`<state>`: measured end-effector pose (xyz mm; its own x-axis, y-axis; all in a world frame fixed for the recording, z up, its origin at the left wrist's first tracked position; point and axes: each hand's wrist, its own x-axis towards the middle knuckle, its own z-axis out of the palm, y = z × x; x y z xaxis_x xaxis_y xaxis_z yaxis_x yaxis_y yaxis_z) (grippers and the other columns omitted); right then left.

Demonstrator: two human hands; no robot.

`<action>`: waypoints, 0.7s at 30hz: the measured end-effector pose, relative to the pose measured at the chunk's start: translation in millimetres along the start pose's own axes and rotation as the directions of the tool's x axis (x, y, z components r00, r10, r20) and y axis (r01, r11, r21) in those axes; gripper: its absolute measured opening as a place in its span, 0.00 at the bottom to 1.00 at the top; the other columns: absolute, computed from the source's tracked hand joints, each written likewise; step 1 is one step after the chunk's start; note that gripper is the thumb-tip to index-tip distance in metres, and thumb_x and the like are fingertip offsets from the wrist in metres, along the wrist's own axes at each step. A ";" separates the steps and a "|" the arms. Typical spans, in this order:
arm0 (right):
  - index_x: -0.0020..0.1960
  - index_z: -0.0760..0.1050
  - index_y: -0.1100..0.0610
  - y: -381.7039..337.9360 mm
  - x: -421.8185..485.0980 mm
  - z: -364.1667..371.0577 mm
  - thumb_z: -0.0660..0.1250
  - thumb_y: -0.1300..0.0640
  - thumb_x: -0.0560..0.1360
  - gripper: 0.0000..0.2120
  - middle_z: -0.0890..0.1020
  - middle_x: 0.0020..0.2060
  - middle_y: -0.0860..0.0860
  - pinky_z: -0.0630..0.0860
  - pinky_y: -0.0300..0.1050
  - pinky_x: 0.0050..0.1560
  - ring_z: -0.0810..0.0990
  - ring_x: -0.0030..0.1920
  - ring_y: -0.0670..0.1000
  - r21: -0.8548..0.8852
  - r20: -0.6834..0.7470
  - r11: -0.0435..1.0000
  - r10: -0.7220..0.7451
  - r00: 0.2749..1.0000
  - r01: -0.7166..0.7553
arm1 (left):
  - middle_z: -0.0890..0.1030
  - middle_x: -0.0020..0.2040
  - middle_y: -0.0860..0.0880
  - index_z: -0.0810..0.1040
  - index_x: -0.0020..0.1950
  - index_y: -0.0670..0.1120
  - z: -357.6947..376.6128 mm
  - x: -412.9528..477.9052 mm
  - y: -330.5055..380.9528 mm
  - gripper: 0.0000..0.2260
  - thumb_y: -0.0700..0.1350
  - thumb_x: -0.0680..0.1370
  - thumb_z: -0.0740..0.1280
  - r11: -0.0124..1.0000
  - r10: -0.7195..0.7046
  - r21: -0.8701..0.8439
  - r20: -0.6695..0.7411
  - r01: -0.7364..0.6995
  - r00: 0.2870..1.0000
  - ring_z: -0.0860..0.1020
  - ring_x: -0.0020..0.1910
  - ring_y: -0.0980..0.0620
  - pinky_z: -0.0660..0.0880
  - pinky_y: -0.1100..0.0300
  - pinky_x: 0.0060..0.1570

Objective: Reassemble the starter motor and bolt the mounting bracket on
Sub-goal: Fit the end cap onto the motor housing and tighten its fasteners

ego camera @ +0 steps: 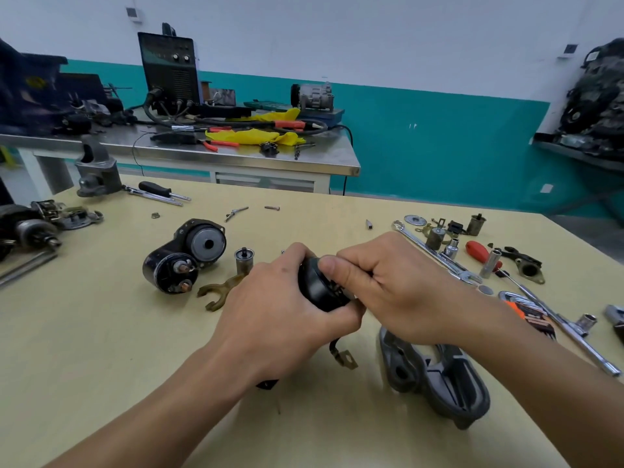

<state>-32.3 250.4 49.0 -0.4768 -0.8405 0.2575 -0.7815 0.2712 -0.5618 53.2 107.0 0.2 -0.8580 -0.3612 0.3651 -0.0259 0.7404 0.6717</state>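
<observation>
My left hand (280, 309) grips a black cylindrical motor housing (319, 288) above the middle of the yellow table. My right hand (381, 282) is curled against the housing's open end, its fingertips hidden inside or behind it. A short black lead with a brass terminal (344, 358) hangs below the housing. The solenoid and gear assembly (185, 256) lies to the left, with a brown shift fork (219, 292) and a small metal cylinder (243, 260) beside it. A grey cast mounting bracket (439, 376) lies just below my right wrist.
Wrenches, sockets and a red-handled screwdriver (479, 253) are scattered at the right. A T-handle wrench (567, 327) lies near the right edge. Another starter nose housing (96, 173) and screwdrivers (158, 192) sit at the far left. A steel bench (202, 153) with a welder stands behind.
</observation>
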 end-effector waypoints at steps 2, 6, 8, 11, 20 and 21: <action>0.36 0.76 0.59 1.3 0.8 1.0 0.59 0.47 0.82 0.22 0.71 0.25 0.45 0.64 0.37 0.28 0.68 0.27 0.45 -0.010 -0.007 1.000 -0.014 1.000 0.014 | 0.79 0.35 0.58 0.71 0.42 0.57 0.4 -0.2 0.0 0.21 0.69 0.59 0.68 1.000 -0.004 0.003 -0.002 0.004 1.000 0.77 0.33 0.57 0.74 0.58 0.30; 0.39 0.76 0.56 2.2 1.7 -2.6 0.62 0.49 0.81 0.16 0.75 0.28 0.45 0.69 0.38 0.31 0.72 0.31 0.44 -0.019 -0.007 1.000 -0.018 1.000 0.018 | 0.80 0.35 0.56 0.72 0.43 0.57 -0.7 0.5 0.1 0.21 0.70 0.59 0.68 1.000 -0.018 -0.011 0.004 0.018 1.000 0.78 0.33 0.56 0.78 0.53 0.32; 0.43 0.79 0.55 1.7 0.7 -5.6 0.66 0.50 0.80 0.11 0.78 0.31 0.46 0.72 0.35 0.33 0.76 0.33 0.43 0.005 -0.015 1.000 -0.012 1.000 0.012 | 0.80 0.35 0.55 0.73 0.43 0.57 -1.7 1.4 0.0 0.22 0.69 0.59 0.69 0.999 -0.029 -0.039 0.002 0.029 1.000 0.78 0.34 0.55 0.79 0.48 0.35; 0.45 0.80 0.54 1.3 -1.3 -8.9 0.69 0.52 0.78 0.06 0.82 0.35 0.44 0.73 0.33 0.33 0.79 0.34 0.42 0.070 -0.019 0.997 -0.013 1.000 0.014 | 0.80 0.34 0.54 0.73 0.42 0.56 -2.2 1.4 -0.2 0.22 0.69 0.59 0.68 0.999 -0.025 -0.036 -0.004 0.025 1.000 0.78 0.33 0.55 0.79 0.48 0.35; 0.34 0.65 0.44 3.8 1.6 8.3 0.60 0.46 0.83 0.18 0.71 0.27 0.43 0.65 0.40 0.31 0.71 0.31 0.46 -0.186 -0.097 0.979 -0.104 0.990 0.085 | 0.81 0.36 0.56 0.73 0.45 0.58 -2.0 1.9 -0.2 0.21 0.68 0.60 0.69 1.000 -0.019 -0.005 0.015 0.019 1.000 0.79 0.35 0.57 0.80 0.50 0.37; 0.34 0.65 0.44 3.5 1.3 9.3 0.58 0.45 0.83 0.18 0.71 0.27 0.43 0.66 0.43 0.31 0.71 0.31 0.46 -0.199 -0.098 0.975 -0.117 0.988 0.096 | 0.81 0.36 0.56 0.73 0.45 0.58 -1.9 1.7 -0.3 0.21 0.68 0.60 0.69 1.000 -0.014 -0.004 0.016 0.014 1.000 0.79 0.36 0.57 0.80 0.51 0.37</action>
<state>-31.8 245.9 40.0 -0.4189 -0.8166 0.3971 -0.8880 0.2771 -0.3669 52.8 105.0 1.9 -0.8657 -0.3626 0.3450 -0.0363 0.7330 0.6792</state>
